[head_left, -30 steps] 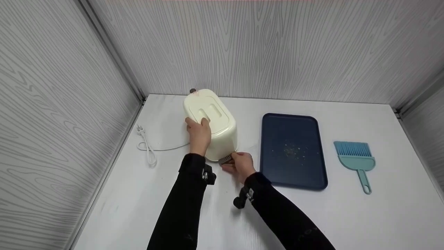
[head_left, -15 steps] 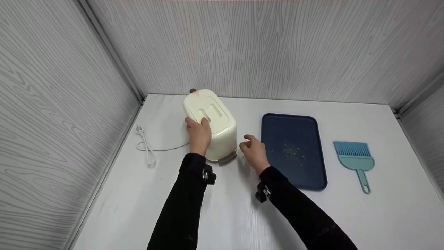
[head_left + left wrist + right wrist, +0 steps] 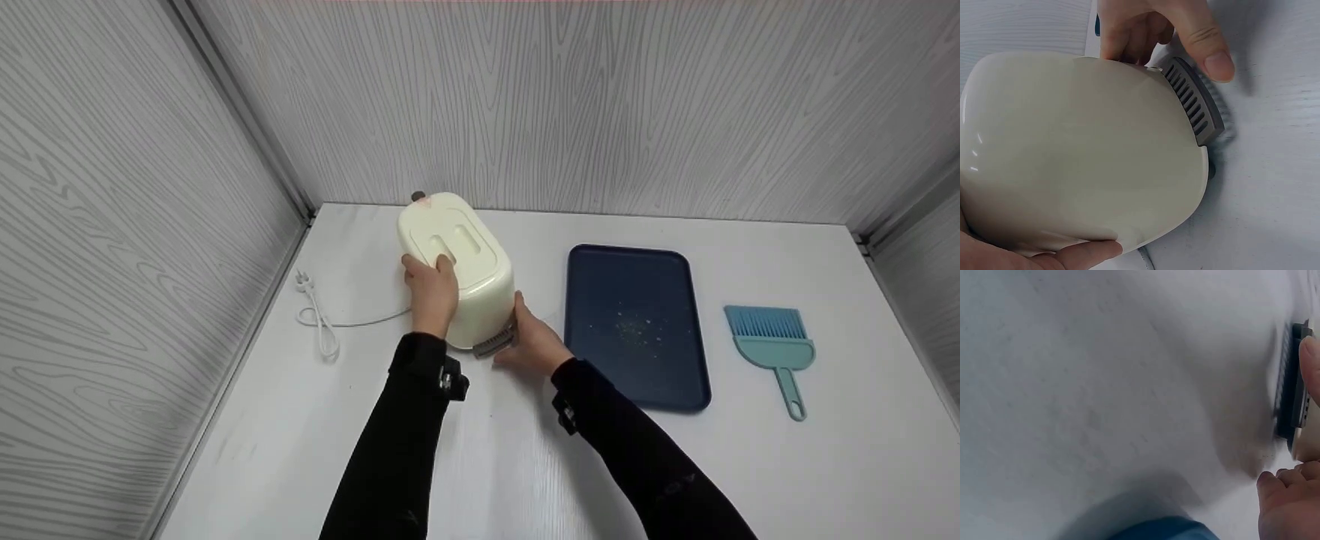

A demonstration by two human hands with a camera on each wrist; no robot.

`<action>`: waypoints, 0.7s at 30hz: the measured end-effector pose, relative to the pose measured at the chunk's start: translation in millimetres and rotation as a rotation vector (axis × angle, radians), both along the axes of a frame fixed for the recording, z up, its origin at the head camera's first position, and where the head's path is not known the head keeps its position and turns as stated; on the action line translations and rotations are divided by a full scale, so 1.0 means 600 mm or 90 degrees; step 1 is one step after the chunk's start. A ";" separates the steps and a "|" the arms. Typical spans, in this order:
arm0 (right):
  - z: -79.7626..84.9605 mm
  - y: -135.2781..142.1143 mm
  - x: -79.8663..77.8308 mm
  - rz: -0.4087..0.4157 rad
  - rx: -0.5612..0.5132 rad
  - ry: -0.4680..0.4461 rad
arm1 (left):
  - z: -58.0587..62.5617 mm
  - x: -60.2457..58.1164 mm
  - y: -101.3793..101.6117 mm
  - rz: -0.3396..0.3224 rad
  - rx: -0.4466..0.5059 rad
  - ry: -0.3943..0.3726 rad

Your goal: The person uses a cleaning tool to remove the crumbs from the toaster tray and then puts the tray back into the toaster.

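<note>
A cream toaster point(image 3: 484, 307) with a lid stands at an angle on the white table. My left hand point(image 3: 433, 296) grips its left side, thumb on the top. A grey slotted piece point(image 3: 493, 343) projects from the low near end of the toaster. My right hand point(image 3: 532, 341) is at the toaster's right side, beside that piece. In the left wrist view several right fingers point(image 3: 1143, 36) bend behind the body, partly hidden, while one extended digit passes over the grey piece point(image 3: 1193, 101).
A dark blue tray point(image 3: 600, 285) with scattered crumbs point(image 3: 634, 326) lies right of the toaster. Farther right are a blue brush and a teal dustpan point(image 3: 776, 351). The toaster's white cord and plug point(image 3: 322, 315) lie left. Wood-patterned walls point(image 3: 562, 112) border the table.
My right hand let go of the grey slotted piece, drew back to the right, then returned to the toaster's right side. The left hand and the toaster have stayed in place.
</note>
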State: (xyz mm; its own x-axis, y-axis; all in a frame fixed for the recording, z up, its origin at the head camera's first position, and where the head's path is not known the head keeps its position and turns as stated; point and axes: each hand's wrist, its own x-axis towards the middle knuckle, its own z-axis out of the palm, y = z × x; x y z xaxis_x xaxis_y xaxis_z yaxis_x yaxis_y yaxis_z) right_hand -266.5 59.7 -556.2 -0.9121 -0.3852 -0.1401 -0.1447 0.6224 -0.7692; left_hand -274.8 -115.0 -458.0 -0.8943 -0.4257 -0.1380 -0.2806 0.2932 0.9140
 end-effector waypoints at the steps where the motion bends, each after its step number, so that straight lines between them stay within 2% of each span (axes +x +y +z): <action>1: -0.002 -0.002 0.001 -0.004 0.005 0.007 | 0.001 0.000 0.000 0.000 -0.001 -0.001; 11: -0.016 -0.015 0.003 -0.043 0.026 0.051 | 0.000 0.001 0.001 0.006 -0.014 -0.005; 21: -0.019 -0.014 0.001 -0.040 0.028 0.097 | -0.001 -0.002 0.001 0.008 -0.009 -0.004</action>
State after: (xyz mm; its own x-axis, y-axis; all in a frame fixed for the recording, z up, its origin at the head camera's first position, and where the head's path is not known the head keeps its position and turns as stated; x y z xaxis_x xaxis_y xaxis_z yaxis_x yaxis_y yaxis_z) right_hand -265.7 51.3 -567.8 -0.9462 -0.3234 -0.0130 -0.2179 0.6660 -0.7134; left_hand -276.1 -114.1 -458.9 -0.8882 -0.4383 -0.1379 -0.2902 0.3023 0.9080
